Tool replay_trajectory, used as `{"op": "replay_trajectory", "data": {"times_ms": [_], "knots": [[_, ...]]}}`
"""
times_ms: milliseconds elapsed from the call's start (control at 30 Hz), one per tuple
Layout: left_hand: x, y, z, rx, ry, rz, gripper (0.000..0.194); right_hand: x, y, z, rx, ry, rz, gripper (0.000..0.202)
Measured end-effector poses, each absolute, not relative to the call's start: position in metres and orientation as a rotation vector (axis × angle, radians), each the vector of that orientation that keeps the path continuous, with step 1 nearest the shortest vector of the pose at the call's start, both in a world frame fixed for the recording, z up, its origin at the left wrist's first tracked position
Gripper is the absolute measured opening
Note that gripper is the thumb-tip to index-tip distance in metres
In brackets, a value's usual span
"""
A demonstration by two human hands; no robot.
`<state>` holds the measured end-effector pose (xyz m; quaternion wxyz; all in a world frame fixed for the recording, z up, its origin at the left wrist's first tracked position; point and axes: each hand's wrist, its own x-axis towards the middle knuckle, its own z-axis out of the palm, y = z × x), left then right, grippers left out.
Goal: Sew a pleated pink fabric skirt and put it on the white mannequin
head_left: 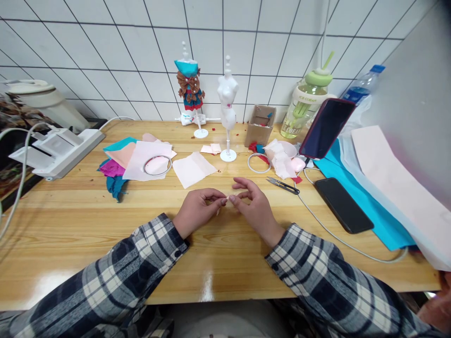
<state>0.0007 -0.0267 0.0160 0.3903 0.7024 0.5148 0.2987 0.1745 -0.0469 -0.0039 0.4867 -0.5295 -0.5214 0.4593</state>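
Note:
My left hand [199, 209] pinches a tiny pale pink scrap [218, 211], mostly hidden by the fingertips, just above the table. Thumb to fingertip, my right hand [256, 206] meets it at the same scrap, its upper fingers loosely curled. Beyond the hands lies a square of pale pink paper-like sheet [194, 169]. A bare white mini dress form [228, 96] stands behind it, beside another dress form in a teal, brown and red outfit [190, 84]. Black thread snips [283, 185] rest to the right of my right hand.
Coloured sheets [141, 162] and a metal ring [157, 165] lie left; a second ring [259, 163], crumpled pink pieces [282, 157] and a small cardboard box [260, 126] sit right. Further right are a phone [343, 205], a propped phone [327, 127], a cable and a green-lidded bottle [305, 103].

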Motion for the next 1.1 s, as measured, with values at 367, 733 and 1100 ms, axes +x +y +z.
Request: {"op": "replay_trajectory", "data": {"times_ms": [367, 733, 1100], "knots": [[0.002, -0.026, 0.016, 1.689, 1.320, 0.798, 0.020, 0.177, -0.048, -0.002, -1.398, -1.374, 1.276, 0.039], [0.000, -0.027, 0.014, 1.739, 1.271, 0.782, 0.021, 0.174, -0.048, -0.001, -1.366, -1.375, 1.258, 0.023], [-0.001, -0.028, 0.010, 1.753, 1.232, 0.778, 0.023, 0.167, -0.051, -0.004, -1.444, -1.410, 1.119, 0.014]]}}
